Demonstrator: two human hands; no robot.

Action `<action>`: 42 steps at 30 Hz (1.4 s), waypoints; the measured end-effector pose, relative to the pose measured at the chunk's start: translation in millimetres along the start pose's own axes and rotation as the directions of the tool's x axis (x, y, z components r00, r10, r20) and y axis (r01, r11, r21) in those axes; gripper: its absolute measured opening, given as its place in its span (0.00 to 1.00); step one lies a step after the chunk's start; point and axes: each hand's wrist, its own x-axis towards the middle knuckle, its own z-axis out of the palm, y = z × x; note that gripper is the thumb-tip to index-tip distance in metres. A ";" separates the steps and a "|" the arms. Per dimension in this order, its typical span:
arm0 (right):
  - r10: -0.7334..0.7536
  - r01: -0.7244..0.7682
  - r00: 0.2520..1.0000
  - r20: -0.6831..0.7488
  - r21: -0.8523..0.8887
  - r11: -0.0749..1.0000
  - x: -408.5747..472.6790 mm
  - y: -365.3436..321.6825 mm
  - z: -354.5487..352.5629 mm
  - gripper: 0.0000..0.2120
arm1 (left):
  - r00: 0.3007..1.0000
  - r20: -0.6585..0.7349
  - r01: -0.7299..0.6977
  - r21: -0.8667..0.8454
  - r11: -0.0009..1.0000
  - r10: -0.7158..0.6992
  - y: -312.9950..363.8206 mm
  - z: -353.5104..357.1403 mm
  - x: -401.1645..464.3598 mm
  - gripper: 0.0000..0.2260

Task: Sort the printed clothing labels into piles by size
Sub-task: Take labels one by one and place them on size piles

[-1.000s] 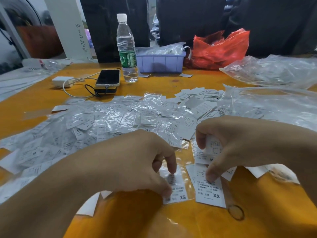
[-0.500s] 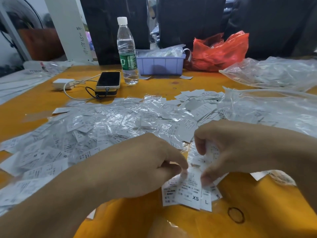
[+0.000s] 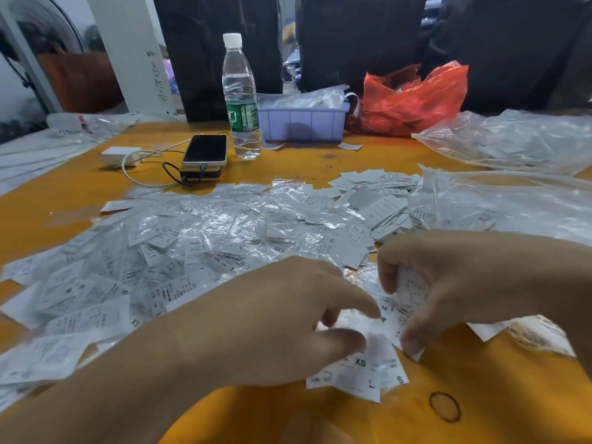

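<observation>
A wide heap of white printed labels (image 3: 198,251), many under clear plastic film, covers the orange table (image 3: 480,395). At the near centre lies a small fanned bunch of labels (image 3: 368,370) showing XS, L and S. My left hand (image 3: 272,322) pinches a blurred label at the top of that bunch between thumb and forefinger. My right hand (image 3: 448,283) grips a curled bundle of labels (image 3: 411,285) in its fingers, its thumb pressing labels down on the table beside an M label (image 3: 384,308).
A water bottle (image 3: 241,100), a phone (image 3: 205,150) on a power bank with cable and white charger (image 3: 120,155) stand at the back. A lilac bin (image 3: 304,121), red bag (image 3: 413,100), clear plastic bags (image 3: 512,142) and a black rubber band (image 3: 444,406) are also there.
The two flat XS labels were gathered into a fanned bunch with L and S labels. My left hand's fingers have moved right onto the bunch; the right hand stays on its bundle.
</observation>
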 end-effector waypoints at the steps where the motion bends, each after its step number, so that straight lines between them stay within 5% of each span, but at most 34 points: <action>1: -0.003 0.003 1.000 0.003 0.011 1.000 -0.7 -0.8 0.4 0.28 | 1.000 0.003 -0.020 0.018 1.000 0.019 -0.4 0.6 -0.1 0.12; 4: -0.007 0.006 1.000 0.015 0.031 1.000 -2.9 -3.2 1.3 0.31 | 0.998 0.034 -0.048 0.132 0.990 0.043 -5.9 1.1 1.1 0.18; 12: -0.024 0.023 0.999 0.032 0.024 0.999 -5.6 -8.8 1.7 0.34 | 0.999 0.028 -0.037 0.117 0.992 0.034 -18.5 -3.9 0.7 0.16; 17: -0.024 0.023 0.999 0.023 0.038 0.999 -5.8 -8.3 1.8 0.36 | 0.999 -0.034 -0.031 0.083 0.996 0.034 -19.9 -0.2 2.5 0.24; 42: -0.091 0.091 0.996 0.014 0.004 0.996 -2.1 -10.3 7.0 0.35 | 0.988 0.119 0.090 0.058 0.994 -0.096 -9.5 -9.6 -2.2 0.24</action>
